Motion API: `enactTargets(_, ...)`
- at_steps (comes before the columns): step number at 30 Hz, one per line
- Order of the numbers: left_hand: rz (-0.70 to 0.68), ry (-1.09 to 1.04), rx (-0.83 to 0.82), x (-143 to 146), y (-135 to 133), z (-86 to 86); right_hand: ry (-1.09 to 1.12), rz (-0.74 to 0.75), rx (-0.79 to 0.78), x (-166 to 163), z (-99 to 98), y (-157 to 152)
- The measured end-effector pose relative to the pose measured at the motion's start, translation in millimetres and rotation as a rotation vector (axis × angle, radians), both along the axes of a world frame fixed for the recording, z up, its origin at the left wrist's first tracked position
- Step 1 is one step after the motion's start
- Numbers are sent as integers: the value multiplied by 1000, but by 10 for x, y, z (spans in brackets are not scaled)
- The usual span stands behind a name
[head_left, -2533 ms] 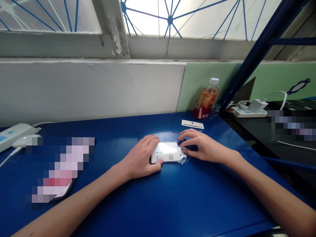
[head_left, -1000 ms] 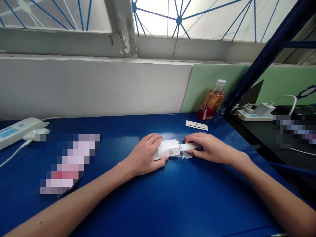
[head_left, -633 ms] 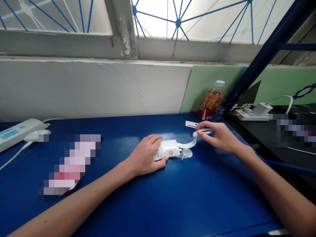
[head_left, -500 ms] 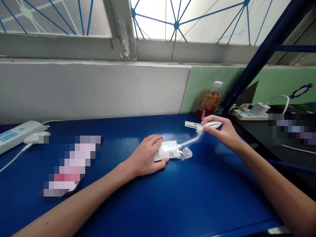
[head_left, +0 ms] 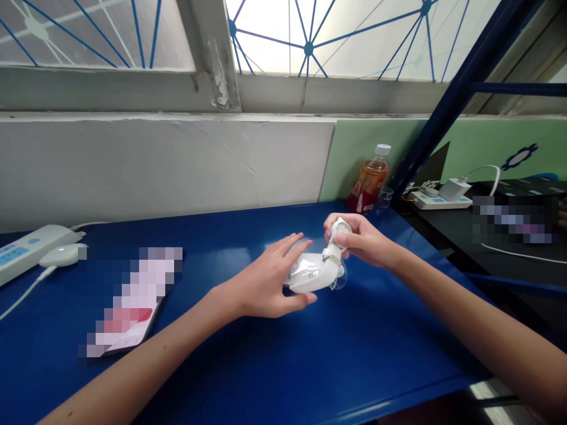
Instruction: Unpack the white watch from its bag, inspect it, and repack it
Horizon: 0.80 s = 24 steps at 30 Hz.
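Observation:
My right hand (head_left: 358, 236) pinches the round head of a white jointed device (head_left: 316, 282), whose kind I cannot make out. A short bent arm joins that head to a wider part lower left. Clear plastic wrapping (head_left: 308, 267) lies around the lower part, and a clear round piece shows at its right side. My left hand (head_left: 266, 280) is open beside it, fingers and thumb stretched out on either side of the wrapped end. Its palm hides the left end of the device, so contact there is hard to judge.
A phone (head_left: 148, 327), partly blurred out, lies on the blue table (head_left: 266, 366) at left, near a white power strip (head_left: 44, 245) and cable. A drink bottle (head_left: 368, 183) stands at the back right. Beyond a blue metal post (head_left: 436, 127) is another power strip (head_left: 436, 199) with a charger.
My right hand has come left and nearer with the device's head, which now faces up. The arm is bent more sharply. My left fingers have lifted and spread from the wrapped part.

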<state>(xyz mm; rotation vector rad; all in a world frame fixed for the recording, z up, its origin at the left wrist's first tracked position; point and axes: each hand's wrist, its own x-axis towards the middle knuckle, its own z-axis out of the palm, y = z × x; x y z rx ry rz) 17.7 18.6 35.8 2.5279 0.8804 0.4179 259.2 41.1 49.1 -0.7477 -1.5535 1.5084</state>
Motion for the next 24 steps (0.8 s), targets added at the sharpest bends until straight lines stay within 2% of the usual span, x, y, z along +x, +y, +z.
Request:
enactTargets(2, -43, -207, -51, 55, -67, 82, -16, -24, 53, -110, 64, 52)
enactTargets(4, -88, -365, -219, 132, -135, 124, 28, -98, 44, -228, 104, 112)
enactTargets(8, 74, -726, -757, 292, -206, 80, 198, -101, -50, -443, 102, 190)
enactTargets(11, 106, -914, -1096, 364, -201, 6, 368, 23, -170, -532, 57, 180)
enactTargets(13, 121, -978, -1244, 386, -198, -29, 443, 164, -294, -552, 28, 151)
enactTargets(16, 144, -1009, -1341, 402, -205, -57, 462, 292, -436, -548, 5, 107)
enactTargets(24, 219, -935, -1388, 409, -217, -72, 383, 320, -506, -501, -57, 118)
